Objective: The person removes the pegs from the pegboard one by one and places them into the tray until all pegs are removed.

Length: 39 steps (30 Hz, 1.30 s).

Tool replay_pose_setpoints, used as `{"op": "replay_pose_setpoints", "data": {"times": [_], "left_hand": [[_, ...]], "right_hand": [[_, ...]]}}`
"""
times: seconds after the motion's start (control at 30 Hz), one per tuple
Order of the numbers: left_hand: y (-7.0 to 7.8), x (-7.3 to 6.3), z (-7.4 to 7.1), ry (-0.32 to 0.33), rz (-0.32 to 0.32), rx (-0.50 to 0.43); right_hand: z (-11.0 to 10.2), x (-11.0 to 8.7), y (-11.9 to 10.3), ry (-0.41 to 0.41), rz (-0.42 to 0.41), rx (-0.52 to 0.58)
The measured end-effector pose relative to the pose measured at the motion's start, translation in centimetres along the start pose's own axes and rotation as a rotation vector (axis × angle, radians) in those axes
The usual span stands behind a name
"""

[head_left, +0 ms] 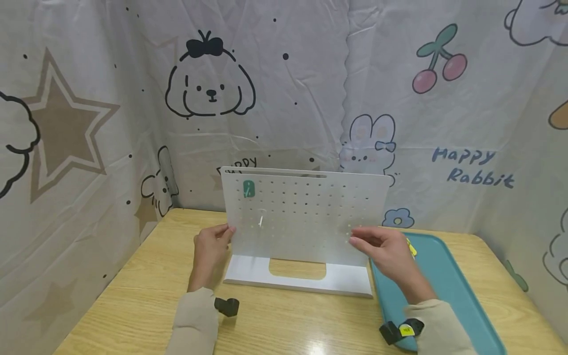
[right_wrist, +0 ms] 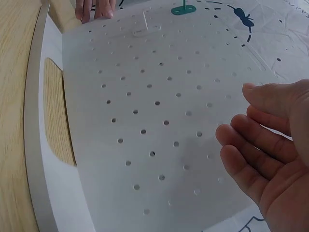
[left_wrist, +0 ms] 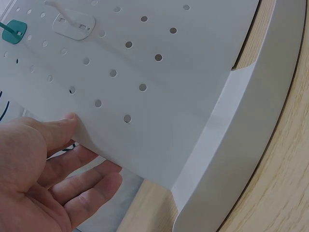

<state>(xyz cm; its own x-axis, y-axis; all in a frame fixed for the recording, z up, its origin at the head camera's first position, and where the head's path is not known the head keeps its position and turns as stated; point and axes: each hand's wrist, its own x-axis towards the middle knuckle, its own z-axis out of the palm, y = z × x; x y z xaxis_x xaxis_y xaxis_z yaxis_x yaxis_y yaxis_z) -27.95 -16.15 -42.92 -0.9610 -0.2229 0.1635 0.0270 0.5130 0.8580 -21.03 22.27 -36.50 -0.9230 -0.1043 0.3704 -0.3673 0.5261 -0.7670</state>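
Observation:
A white pegboard [head_left: 306, 231] stands upright on its white base, which has a rounded cutout. My left hand [head_left: 212, 245] grips the board's left edge, thumb on the front face and fingers behind, as the left wrist view shows. A green hook [head_left: 248, 189] sits in the holes at the upper left of the board. Below it and slightly right is a white hook [left_wrist: 75, 25], pale against the panel. Before the board's right side is my right hand [head_left: 387, 250], its fingers loosely bent and nothing between thumb and fingers [right_wrist: 251, 157].
A teal tray [head_left: 448, 281] lies on the wooden table [head_left: 275, 320] to the right, partly under my right forearm. On it a small yellow thing [head_left: 411, 248] shows behind the right hand. Printed curtains [head_left: 301, 108] enclose the table at the back and sides.

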Motion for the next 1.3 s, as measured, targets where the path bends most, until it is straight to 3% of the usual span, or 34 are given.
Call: {"op": "replay_pose_setpoints", "data": {"times": [0.7, 1.07, 1.3], "left_hand": [[-0.2, 0.1, 0.0, -0.002, -0.003, -0.001], [0.0, 0.0, 0.1, -0.003, -0.018, -0.008], [0.1, -0.1, 0.0, -0.002, -0.023, -0.013]], "right_hand": [[4.9, 2.3, -1.7, -0.097, -0.047, 0.101], [7.4, 3.5, -2.4, -0.124, -0.102, 0.117], [9.2, 4.7, -2.6, -0.14, -0.144, 0.182]]}}
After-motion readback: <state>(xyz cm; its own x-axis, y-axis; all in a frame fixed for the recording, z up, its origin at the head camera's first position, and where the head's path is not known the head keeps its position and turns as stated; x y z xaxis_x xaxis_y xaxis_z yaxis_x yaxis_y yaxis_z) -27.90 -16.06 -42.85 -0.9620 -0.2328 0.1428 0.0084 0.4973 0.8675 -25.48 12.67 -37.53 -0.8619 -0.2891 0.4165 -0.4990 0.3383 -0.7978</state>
